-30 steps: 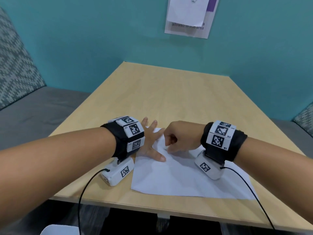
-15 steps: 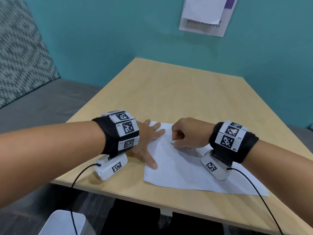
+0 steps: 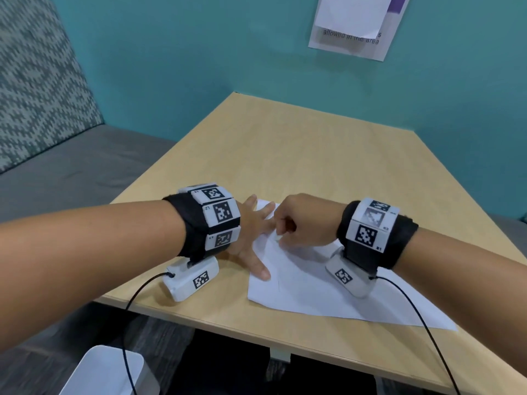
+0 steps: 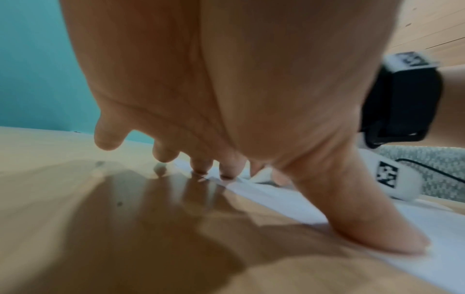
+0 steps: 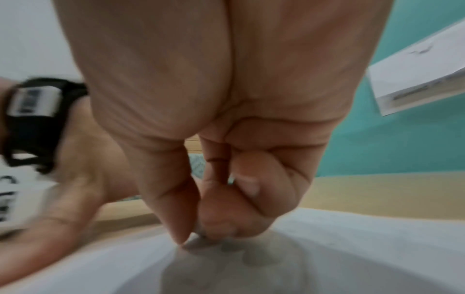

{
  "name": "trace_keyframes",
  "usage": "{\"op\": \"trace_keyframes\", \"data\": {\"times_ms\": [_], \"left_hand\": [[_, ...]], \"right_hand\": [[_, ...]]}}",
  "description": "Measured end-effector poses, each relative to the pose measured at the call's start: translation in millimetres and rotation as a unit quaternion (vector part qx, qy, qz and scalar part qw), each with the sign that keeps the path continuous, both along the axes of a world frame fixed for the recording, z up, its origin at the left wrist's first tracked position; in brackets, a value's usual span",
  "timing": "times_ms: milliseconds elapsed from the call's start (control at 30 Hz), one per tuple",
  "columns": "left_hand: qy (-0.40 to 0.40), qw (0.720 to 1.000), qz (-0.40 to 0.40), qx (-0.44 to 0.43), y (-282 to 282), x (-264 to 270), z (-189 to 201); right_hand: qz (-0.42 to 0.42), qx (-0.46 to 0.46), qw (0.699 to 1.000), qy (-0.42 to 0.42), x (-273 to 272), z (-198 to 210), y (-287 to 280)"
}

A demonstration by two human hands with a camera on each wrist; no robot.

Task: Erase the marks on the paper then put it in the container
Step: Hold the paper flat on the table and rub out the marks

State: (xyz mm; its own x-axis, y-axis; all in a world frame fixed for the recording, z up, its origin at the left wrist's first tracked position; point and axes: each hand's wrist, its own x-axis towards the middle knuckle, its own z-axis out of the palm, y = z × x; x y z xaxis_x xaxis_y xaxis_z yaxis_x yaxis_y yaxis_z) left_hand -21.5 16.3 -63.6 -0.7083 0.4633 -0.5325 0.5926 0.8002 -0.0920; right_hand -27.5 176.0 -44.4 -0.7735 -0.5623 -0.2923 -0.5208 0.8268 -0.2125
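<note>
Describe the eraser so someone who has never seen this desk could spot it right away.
Start at the wooden table and find the white paper near its front edge. At the sheet's far left corner, the right hand pinches the eraser: a small whitish nub at the fingertips, the only raised thing on the flat sheet.

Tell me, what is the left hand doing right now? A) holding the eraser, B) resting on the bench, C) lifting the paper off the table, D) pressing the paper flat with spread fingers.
D: the left hand lies spread with straight fingers on the paper, pinning it to the table, while the right hand pinches a small eraser.
</note>
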Motion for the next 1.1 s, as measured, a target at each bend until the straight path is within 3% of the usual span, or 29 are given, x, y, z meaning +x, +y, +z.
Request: {"op": "trace_keyframes", "data": {"times_ms": [133,267,433,600,767,933,1100], "left_hand": [[-0.007,1.0,0.004,0.006,-2,-1,-2],[0.001,1.0,0.005,-0.01,0,0,0],[-0.006,1.0,0.005,0.006,-2,2,2],[0.0,1.0,0.006,-0.008,-1,-3,-1],[0.0,1.0,-0.007,-0.003,-2,-7,-6],[0.004,1.0,0.005,-0.012,-1,-9,-7],[-0.003,1.0,0.002,-0.017,-2,-10,-8]], "right_hand": [[0.04,-0.002,0.999,-0.031,12,-2,-6],[-0.039,-0.001,0.999,0.022,-14,3,9],[0.031,-0.01,0.999,-0.024,14,-5,-7],[-0.033,0.0,0.999,0.027,-12,1,9],[0.032,-0.002,0.999,-0.041,18,-5,1],[-0.03,-0.005,1.0,-0.003,-1,3,18],[0.022,0.004,0.999,-0.049,22,-4,7]]}}
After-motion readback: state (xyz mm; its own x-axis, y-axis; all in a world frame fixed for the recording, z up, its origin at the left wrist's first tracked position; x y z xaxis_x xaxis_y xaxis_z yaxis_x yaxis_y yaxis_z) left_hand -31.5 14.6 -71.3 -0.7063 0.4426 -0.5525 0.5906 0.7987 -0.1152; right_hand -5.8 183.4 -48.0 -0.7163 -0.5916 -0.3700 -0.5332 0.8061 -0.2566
